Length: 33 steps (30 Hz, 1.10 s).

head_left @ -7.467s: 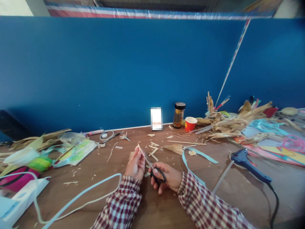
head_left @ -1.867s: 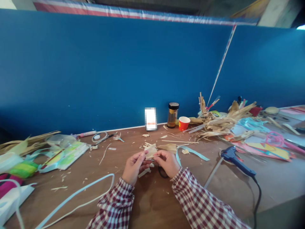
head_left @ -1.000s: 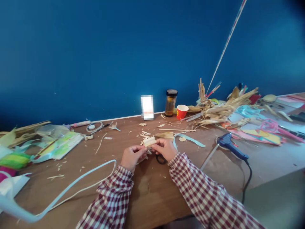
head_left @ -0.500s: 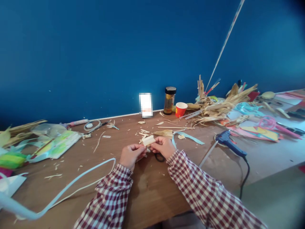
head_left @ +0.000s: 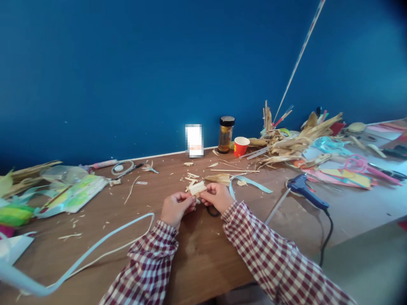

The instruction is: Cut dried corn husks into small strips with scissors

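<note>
A short pale piece of dry husk (head_left: 197,188) is stretched between my two hands, just above the brown table. My left hand (head_left: 175,207) pinches its left end between thumb and fingers. At its right end my right hand (head_left: 219,197) has thumb and fingertips closed on it. Under my right hand shows a black loop (head_left: 213,211), probably a scissors handle, the rest of it hidden. Small pale husk scraps (head_left: 191,178) lie right behind the held piece, and a longer tan husk strip (head_left: 218,178) lies beyond my right hand.
A blue glue gun (head_left: 307,190) with a black cord lies to the right. Behind stand a red paper cup (head_left: 241,146) and a black-lidded jar (head_left: 226,135). Dried husks (head_left: 295,142) heap at the back right. A light-blue flexible arm (head_left: 104,240) curves across the front left.
Both hands stay almost in place, still pinching the pale husk piece. The view has shifted very slightly; nothing was let go or picked up.
</note>
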Each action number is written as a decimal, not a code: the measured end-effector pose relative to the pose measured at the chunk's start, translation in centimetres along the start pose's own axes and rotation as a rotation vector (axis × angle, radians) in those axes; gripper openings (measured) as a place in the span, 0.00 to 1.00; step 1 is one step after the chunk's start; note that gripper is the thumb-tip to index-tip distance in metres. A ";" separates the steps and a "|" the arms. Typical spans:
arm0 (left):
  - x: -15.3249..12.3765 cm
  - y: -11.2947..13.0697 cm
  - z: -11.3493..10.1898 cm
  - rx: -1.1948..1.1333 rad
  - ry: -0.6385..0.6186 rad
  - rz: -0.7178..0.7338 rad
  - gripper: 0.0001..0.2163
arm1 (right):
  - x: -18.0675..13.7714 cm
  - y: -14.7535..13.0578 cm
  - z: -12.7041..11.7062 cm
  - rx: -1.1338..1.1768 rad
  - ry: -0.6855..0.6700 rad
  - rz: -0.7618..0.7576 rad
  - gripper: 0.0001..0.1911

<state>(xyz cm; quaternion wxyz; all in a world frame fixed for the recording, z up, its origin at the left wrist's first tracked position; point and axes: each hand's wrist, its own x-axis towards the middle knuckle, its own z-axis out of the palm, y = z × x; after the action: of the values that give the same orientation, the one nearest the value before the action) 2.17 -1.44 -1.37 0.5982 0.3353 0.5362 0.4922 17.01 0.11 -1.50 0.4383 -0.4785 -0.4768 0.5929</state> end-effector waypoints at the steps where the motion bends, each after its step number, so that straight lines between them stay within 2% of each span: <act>1: 0.0 0.0 0.0 0.005 -0.005 0.003 0.12 | 0.0 0.0 0.0 -0.006 0.006 0.003 0.07; 10: 0.1 -0.3 0.0 0.007 -0.043 0.042 0.13 | 0.0 -0.1 -0.2 -0.079 0.035 -0.057 0.08; 19: -0.1 0.4 0.0 0.007 -0.076 0.014 0.09 | 0.0 -0.5 -0.6 -0.089 0.035 -0.070 0.09; 25: -0.4 0.7 -0.2 0.055 -0.119 0.042 0.14 | -0.1 -0.5 -0.6 -0.099 0.015 -0.088 0.10; 30: -0.2 0.2 -0.4 0.121 -0.197 0.109 0.19 | -0.6 -0.5 -0.6 -0.220 -0.010 -0.187 0.09; 33: 0.1 -0.1 -0.5 0.091 -0.163 0.091 0.18 | -0.7 -0.5 -0.4 -0.203 -0.066 -0.189 0.11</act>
<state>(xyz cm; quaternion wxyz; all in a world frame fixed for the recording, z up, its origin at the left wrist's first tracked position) 1.70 -1.44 -1.59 0.6010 0.4252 0.4916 0.4652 17.57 -0.40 -0.92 0.4256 -0.4534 -0.5914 0.5134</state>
